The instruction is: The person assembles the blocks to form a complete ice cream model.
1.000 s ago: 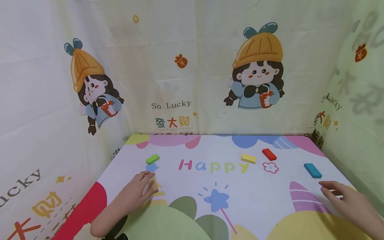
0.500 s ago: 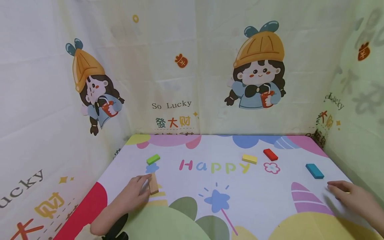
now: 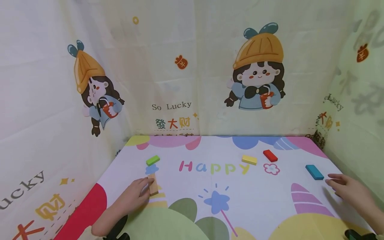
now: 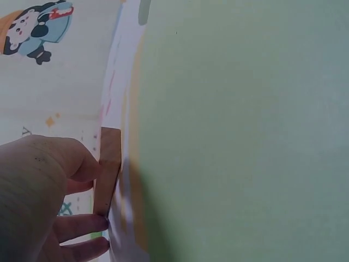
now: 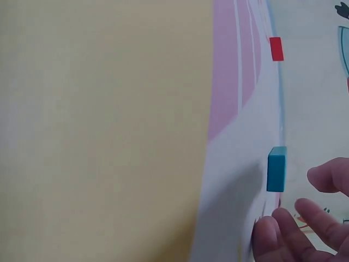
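Observation:
My left hand [image 3: 134, 195] is at a plain wooden block [image 3: 154, 187] lying on the left of the patterned table. A fingertip overlaps the block's top near its far end, and the thumb lies along its left edge. In the left wrist view, the thumb meets the wooden block's [image 4: 108, 174] side, with other fingertips at its lower end. On the right, a blue block [image 3: 314, 172] lies flat. My right hand [image 3: 352, 191] hovers just right of it, thumb and fingers apart. The right wrist view shows the blue block [image 5: 276, 170] beside the spread fingers.
A green block [image 3: 153, 160] lies beyond the wooden one. Yellow [image 3: 249, 160] and red [image 3: 270, 155] blocks lie toward the back right. Printed cloth walls [image 3: 210, 76] surround the table [image 3: 192, 186] at the back and both sides.
My left thumb has drawn back to the left, uncovering more of the wooden block. The right hand first shifted right, then rose slightly toward the blue block. The blocks stay about where they were.

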The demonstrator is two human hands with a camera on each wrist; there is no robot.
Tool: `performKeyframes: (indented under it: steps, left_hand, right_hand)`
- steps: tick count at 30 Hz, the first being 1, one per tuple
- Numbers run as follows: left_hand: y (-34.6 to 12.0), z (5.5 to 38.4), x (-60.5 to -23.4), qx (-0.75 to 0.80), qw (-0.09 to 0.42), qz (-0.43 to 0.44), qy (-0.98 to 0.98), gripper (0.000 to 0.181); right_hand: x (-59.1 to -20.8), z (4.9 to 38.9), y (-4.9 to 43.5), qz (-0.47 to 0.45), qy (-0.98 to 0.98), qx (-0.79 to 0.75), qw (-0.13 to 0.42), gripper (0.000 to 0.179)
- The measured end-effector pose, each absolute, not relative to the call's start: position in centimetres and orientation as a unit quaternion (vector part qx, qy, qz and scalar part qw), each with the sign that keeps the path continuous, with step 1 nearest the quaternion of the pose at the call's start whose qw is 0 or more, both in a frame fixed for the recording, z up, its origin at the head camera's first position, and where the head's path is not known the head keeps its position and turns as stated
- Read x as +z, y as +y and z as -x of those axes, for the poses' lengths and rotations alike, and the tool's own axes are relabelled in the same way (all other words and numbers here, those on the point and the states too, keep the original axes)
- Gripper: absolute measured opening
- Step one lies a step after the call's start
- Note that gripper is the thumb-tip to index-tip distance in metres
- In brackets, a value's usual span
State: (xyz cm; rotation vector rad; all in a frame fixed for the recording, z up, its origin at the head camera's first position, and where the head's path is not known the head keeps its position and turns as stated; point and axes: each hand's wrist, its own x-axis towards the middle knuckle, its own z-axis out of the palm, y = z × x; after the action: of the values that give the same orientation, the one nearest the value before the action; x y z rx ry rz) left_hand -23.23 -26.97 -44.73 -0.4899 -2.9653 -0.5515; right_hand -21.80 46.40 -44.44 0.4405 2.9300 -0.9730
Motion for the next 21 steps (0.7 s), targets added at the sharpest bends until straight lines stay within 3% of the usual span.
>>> performKeyframes:
  steps: [9,21]
  left_hand:
    - [-26.6,23.2,-44.9,-0.190,0.048,0.176,-0.965,0.043]
    - [-25.4,22.4,-45.0,-0.142,0.102,0.214,-0.961,0.040]
  right_hand:
    - [-45.1,23.6,46.1,-0.181,0.921,-0.342,-0.032,0.069]
    - [-44.8,24.3,45.1,-0.195,0.919,-0.338,-0.057,0.060]
